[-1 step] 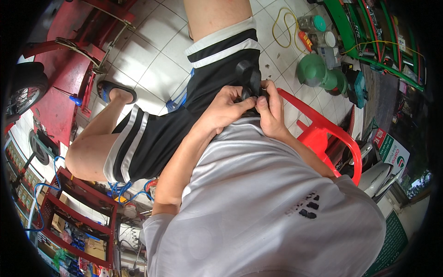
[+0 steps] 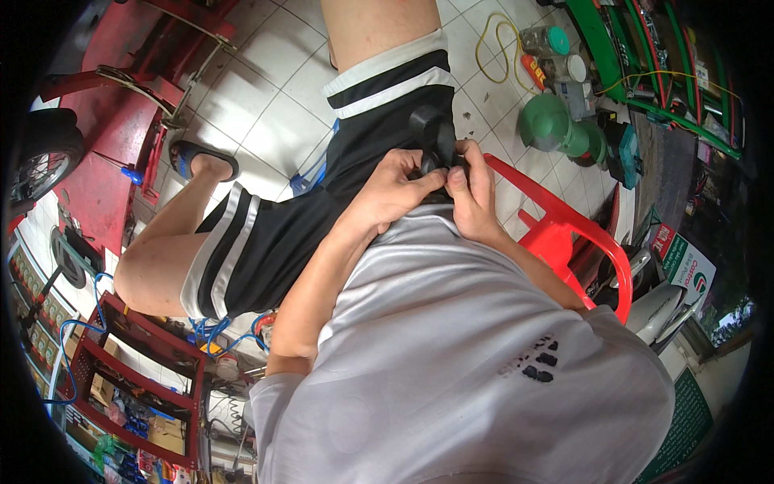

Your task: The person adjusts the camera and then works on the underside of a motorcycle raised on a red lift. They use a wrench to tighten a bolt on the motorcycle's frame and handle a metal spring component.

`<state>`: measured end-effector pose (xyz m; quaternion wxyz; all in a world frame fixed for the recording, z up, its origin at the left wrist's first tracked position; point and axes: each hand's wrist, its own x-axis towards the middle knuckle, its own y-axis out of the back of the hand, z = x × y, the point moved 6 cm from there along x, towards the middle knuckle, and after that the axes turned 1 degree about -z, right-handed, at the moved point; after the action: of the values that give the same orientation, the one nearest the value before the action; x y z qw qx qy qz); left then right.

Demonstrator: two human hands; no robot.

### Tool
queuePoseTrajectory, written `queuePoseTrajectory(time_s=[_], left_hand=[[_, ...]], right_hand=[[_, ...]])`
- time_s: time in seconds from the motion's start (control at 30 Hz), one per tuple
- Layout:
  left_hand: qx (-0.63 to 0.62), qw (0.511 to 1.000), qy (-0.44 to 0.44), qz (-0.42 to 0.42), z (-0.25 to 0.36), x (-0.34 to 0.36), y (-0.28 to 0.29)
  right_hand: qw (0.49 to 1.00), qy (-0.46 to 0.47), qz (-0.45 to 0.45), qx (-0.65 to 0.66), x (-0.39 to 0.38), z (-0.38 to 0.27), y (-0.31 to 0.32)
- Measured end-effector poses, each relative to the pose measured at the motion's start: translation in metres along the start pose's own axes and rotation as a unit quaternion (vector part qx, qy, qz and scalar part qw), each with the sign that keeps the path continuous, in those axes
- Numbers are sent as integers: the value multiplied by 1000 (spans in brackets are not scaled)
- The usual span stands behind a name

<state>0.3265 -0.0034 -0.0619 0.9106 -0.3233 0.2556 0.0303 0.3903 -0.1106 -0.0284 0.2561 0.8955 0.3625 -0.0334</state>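
At my waist, my left hand (image 2: pixel 393 187) and my right hand (image 2: pixel 476 194) are close together, thumbs almost meeting. Between them is a black strap (image 2: pixel 431 133), its upper part curling in a loop over my black shorts (image 2: pixel 375 149). The fingers of my left hand are bent around the strap's lower part, and the thumb points toward the right hand. My right hand pinches at the same spot with thumb and bent forefinger. What lies right under the fingertips is hidden. The hem of my grey shirt (image 2: pixel 435 222) sits just below both hands.
A red plastic chair (image 2: pixel 556 218) is under and beside me on the right. Beyond it stand a green rounded object (image 2: pixel 544 123), jars (image 2: pixel 556 40) and a green rack (image 2: pixel 605 48). At left are a red metal stand (image 2: pixel 105 161), a wheel (image 2: pixel 44 157) and a red tool cart (image 2: pixel 137 339).
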Motion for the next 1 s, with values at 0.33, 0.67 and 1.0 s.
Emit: queuePoseTrajectory(time_s=[0.33, 0.67, 1.0], left_hand=[[110, 991, -67, 44, -6, -37, 34], [220, 972, -39, 65, 6, -59, 42], [170, 963, -197, 65, 31, -49, 26]], right_hand=[[981, -106, 49, 155, 2, 18, -4], [993, -42, 19, 109, 8, 12, -4], [974, -50, 30, 217, 11, 1, 6]])
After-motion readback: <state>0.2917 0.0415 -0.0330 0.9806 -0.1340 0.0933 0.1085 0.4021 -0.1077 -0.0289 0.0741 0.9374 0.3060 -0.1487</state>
